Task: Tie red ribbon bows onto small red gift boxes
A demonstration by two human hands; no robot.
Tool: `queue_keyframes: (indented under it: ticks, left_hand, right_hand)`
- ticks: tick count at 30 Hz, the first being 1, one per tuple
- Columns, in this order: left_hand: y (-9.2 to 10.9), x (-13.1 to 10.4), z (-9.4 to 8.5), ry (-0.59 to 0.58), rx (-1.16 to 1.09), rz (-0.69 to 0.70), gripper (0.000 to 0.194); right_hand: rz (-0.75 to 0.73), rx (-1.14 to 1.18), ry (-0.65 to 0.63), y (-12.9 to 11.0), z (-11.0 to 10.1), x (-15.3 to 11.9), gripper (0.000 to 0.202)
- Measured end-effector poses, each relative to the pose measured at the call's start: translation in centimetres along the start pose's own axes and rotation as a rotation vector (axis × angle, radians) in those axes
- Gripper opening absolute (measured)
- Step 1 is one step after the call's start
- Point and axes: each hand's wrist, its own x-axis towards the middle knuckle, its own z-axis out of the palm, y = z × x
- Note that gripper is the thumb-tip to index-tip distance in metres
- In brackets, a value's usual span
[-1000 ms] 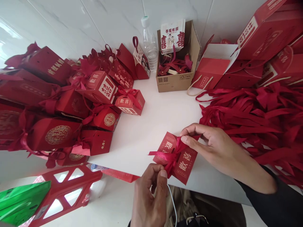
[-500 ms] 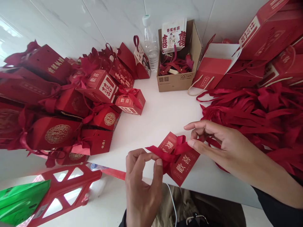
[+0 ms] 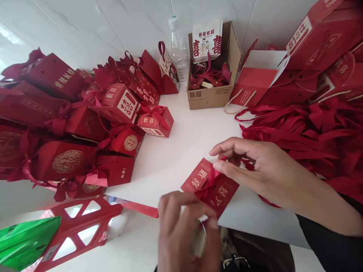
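Note:
A small red box (image 3: 195, 177) with gold characters lies near the table's front edge, a dark red ribbon (image 3: 209, 187) tied across its middle. My right hand (image 3: 252, 166) is at the box's upper right, thumb and fingertips pinching a loop of the ribbon. My left hand (image 3: 188, 230) is at the box's lower left, in front of the table edge. It is smeared by motion, its fingers curled, and whether it holds a ribbon end cannot be made out.
Finished red boxes (image 3: 68, 158) are piled at the left. Behind stand a plastic bottle (image 3: 179, 53) and a cardboard box (image 3: 210, 101). Loose red ribbons (image 3: 309, 139) are heaped at the right. A red stool (image 3: 76, 226) is below left.
My left hand has moved right and down, and the ribbon tail it pinched no longer stretches out to the left. My right hand has shifted left, over the box's corner.

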Motion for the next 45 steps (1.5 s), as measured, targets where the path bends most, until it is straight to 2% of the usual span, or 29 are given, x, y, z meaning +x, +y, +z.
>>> queue_keyframes:
  ticks: [3, 5, 7, 9, 11, 13, 16, 19, 25, 30, 35, 41, 45]
  left_hand:
    - [0.5, -1.3, 1.3, -0.02, -0.088, 0.096, 0.011]
    - [0.4, -1.8, 1.6, 0.058, -0.118, 0.071, 0.01]
    - [-0.1, -1.9, 1.2, 0.176, -0.111, -0.078, 0.014]
    - [-0.8, -1.8, 0.5, 0.225, -0.09, -0.288, 0.013]
    - [-1.3, -1.7, 0.0, 0.18, -0.08, -0.456, 0.015]
    - [-1.6, -1.7, -0.1, 0.123, -0.094, -0.515, 0.02]
    - [-1.6, -1.6, 0.1, 0.081, -0.139, -0.467, 0.018]
    - [-1.3, -1.2, 0.1, 0.026, -0.186, -0.414, 0.019]
    - [-1.1, -0.3, -0.3, -0.045, -0.227, -0.503, 0.024]
    - [-1.7, 0.5, -0.6, -0.167, -0.157, -0.426, 0.018]
    - [-1.8, 0.9, -0.8, -0.272, -0.214, -0.496, 0.029]
    - [-1.9, 0.9, -0.7, -0.234, -0.075, -0.419, 0.018]
    - [-1.4, 1.1, -0.4, -0.24, -0.109, -0.488, 0.02]
  right_hand:
    - [-0.015, 0.061, -0.059, -0.3, 0.5, 0.6, 0.027]
    - [-0.034, 0.052, -0.053, 0.0, 0.6, 0.5, 0.036]
    - [-0.023, -0.019, 0.019, 0.5, 0.3, 0.1, 0.04]
    - [0.021, -0.12, 0.075, 1.1, 0.0, -0.5, 0.037]
    - [0.078, -0.177, 0.043, 1.6, -0.2, -1.0, 0.035]
    - [0.102, -0.172, -0.024, 1.9, -0.2, -1.2, 0.034]
    - [0.085, -0.133, -0.067, 1.8, 0.0, -1.1, 0.036]
    - [0.055, -0.117, -0.041, 1.5, 0.3, -1.0, 0.036]
    - [0.054, -0.166, -0.037, 1.4, 0.6, -1.1, 0.03]
    - [0.094, -0.151, -0.066, 1.6, 0.8, -1.3, 0.033]
    - [0.088, -0.167, -0.05, 1.7, 1.0, -1.3, 0.034]
    - [0.145, -0.146, -0.066, 1.1, 1.1, -1.0, 0.03]
    - [0.115, -0.164, -0.03, 1.0, 1.5, -0.4, 0.029]
